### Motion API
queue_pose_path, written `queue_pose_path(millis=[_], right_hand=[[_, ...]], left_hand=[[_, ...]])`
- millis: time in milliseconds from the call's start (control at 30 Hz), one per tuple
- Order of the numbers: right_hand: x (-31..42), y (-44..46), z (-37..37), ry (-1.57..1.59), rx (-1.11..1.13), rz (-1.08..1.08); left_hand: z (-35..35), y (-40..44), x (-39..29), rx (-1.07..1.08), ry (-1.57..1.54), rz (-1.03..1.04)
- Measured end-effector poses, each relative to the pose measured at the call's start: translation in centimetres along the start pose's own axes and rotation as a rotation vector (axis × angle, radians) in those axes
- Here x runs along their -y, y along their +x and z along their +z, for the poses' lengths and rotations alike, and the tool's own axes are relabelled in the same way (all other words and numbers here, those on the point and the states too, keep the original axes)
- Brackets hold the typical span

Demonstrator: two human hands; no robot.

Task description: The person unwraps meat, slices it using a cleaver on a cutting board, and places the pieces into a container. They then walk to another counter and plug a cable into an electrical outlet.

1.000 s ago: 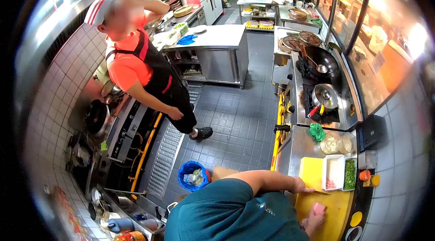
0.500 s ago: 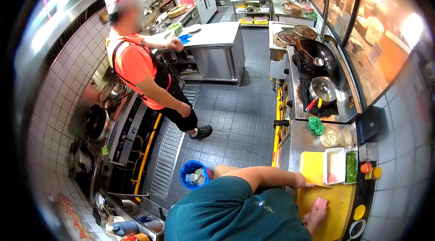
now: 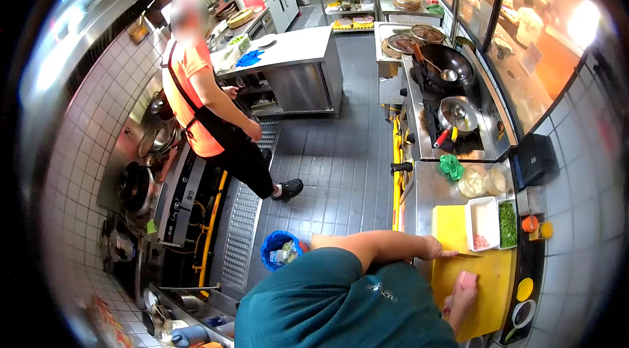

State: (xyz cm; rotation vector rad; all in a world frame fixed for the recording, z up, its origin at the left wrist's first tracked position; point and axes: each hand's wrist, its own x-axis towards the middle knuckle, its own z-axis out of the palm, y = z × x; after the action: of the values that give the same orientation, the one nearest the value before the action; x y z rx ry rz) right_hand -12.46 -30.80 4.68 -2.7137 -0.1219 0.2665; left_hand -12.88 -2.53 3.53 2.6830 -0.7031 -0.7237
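My left hand is closed around the handle of a kitchen knife, whose blade points right across the yellow cutting board. Lower on the board, my right hand is wrapped around a pink block of meat, which stays apart from the blade. Just beyond the knife lies a white tray with small pink diced pieces at its near end. Beside it sits a container of chopped greens.
Past the board are a green cloth, clear tubs, a saucepan and a wok on the stove. A blue-lined bin stands on the floor. A co-worker in orange stands near the steel worktable.
The co-worker has lowered a raised arm and turned, with the body further from me in profile. The view has shifted slightly. My hands keep their grips with little movement.
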Motion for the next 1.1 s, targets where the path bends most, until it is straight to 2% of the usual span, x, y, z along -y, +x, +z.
queue_pose_path(millis=[333, 367, 400, 467, 533, 567, 700, 733, 767, 800, 833, 1000, 1100], right_hand=[[-1.0, 0.6, 0.6, 0.006, -0.050, 0.015], [0.9, -0.2, -1.0, 0.038, -0.013, 0.093], [5.7, -2.3, -4.7, 0.075, 0.019, 0.169], [3.9, -1.7, -3.6, -0.033, 0.004, 0.052], [0.1, -0.5, -0.3, 0.055, -0.085, -0.005], [0.4, -0.4, -0.4, 0.080, -0.057, 0.018], [1.4, -0.1, -0.9, 0.303, 0.030, 0.066], [1.3, -0.2, -1.2, 0.180, 0.002, 0.058], [0.8, -0.4, -0.7, 0.058, -0.023, 0.046], [-1.7, 0.5, 1.7, 0.090, -0.107, -0.023], [-1.5, 0.1, 1.4, 0.084, -0.098, -0.009], [-0.5, 0.2, 0.7, 0.056, -0.053, 0.098], [-1.7, 0.4, 1.8, 0.020, -0.106, 0.063]], left_hand=[[-3.0, -2.2, -1.2, 0.103, -0.039, -0.036], [-2.5, -2.0, -1.1, 0.069, -0.045, -0.029], [-1.8, -1.5, -0.7, 0.053, -0.057, -0.026], [-0.4, -0.5, -0.3, 0.015, -0.075, -0.001], [0.9, 0.4, 0.7, -0.072, -0.040, 0.068], [1.2, 0.2, 0.5, -0.130, -0.001, 0.060], [1.7, 0.9, 0.9, -0.108, -0.034, 0.056], [0.7, 0.9, 0.5, 0.047, -0.117, -0.010], [5.0, 3.3, 2.0, -0.171, -0.055, 0.047], [1.8, 1.0, 0.1, -0.034, -0.050, -0.001], [-2.9, -2.1, -1.4, 0.101, -0.032, -0.051], [-0.3, -0.2, -0.2, 0.036, 0.019, 0.002], [-0.1, 0.1, 0.2, 0.026, 0.023, 0.020]])
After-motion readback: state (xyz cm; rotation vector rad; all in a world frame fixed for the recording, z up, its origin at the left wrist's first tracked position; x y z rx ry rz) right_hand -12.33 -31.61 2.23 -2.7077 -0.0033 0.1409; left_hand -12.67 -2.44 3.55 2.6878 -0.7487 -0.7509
